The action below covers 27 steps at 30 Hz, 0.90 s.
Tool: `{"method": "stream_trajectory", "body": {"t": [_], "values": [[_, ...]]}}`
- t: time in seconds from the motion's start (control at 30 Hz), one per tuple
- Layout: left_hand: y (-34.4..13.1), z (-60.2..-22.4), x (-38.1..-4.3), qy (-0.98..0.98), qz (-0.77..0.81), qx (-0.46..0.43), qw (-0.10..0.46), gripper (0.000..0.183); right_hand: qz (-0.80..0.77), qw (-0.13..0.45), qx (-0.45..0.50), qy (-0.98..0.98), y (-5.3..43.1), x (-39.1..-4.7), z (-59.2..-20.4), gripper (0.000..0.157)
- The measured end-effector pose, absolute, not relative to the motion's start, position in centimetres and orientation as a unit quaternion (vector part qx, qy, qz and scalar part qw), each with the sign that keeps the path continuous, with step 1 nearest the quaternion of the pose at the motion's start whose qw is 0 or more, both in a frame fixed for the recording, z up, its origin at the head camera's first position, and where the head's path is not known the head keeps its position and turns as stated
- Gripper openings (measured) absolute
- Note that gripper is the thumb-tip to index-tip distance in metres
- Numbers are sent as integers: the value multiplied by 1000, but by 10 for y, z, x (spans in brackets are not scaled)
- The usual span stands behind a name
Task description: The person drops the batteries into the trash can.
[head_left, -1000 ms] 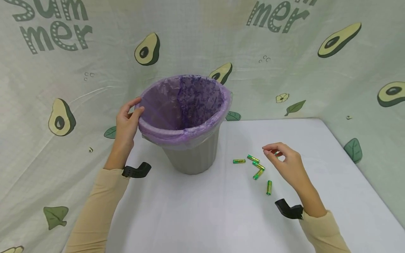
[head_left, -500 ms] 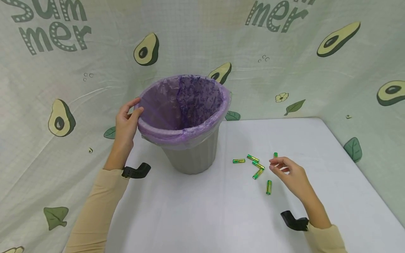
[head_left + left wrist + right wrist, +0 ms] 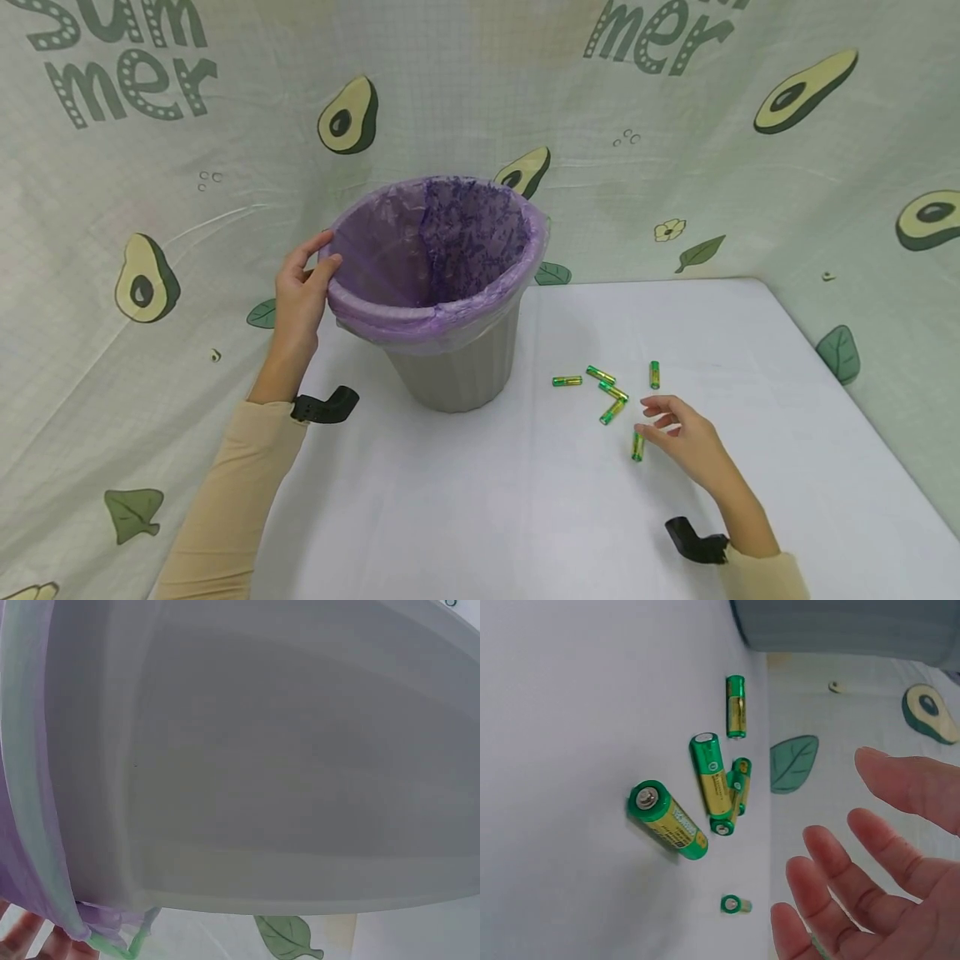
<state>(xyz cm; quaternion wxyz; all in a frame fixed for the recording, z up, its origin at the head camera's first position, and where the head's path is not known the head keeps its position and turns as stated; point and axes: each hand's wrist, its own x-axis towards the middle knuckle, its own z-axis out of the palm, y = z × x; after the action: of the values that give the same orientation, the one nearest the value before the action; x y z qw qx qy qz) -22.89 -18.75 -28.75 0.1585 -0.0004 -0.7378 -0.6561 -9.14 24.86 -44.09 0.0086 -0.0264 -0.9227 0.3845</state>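
Observation:
My left hand (image 3: 298, 292) grips the rim of a grey waste bin (image 3: 453, 379) at its left side. A purple bin liner (image 3: 390, 321) lines the bin and folds over its rim. In the left wrist view, the bin's grey wall (image 3: 285, 765) fills most of the picture, and only some fingers (image 3: 56, 946) show at the corner. My right hand (image 3: 686, 437) hovers at the nearest green-and-gold battery (image 3: 637, 447), its fingers parted and holding nothing. The right wrist view shows that battery (image 3: 669, 821) lying apart from the fingers.
Several like batteries lie on the white table (image 3: 480, 517), right of the bin: a lone battery (image 3: 567, 381) nearest it, a close cluster with a slanted battery (image 3: 612, 412), and a farther battery (image 3: 655, 375). An avocado-print sheet (image 3: 450, 100) hangs behind.
My right hand has moved back toward me, from the farther battery to the nearest one, and its fingers have parted. That farther battery is now uncovered. My left hand stays on the bin rim.

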Motion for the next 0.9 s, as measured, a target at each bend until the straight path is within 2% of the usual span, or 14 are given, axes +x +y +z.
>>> {"method": "stream_trajectory", "body": {"t": [0.4,0.9], "values": [[-187,-288,-229,-731,-664,-5,160,40,376,-67,-64,-922,251,-88,-459,54],[-188,-289,-229,-729,-665,-9,162,40,374,-95,-106,-917,246,-90,-476,56]]}}
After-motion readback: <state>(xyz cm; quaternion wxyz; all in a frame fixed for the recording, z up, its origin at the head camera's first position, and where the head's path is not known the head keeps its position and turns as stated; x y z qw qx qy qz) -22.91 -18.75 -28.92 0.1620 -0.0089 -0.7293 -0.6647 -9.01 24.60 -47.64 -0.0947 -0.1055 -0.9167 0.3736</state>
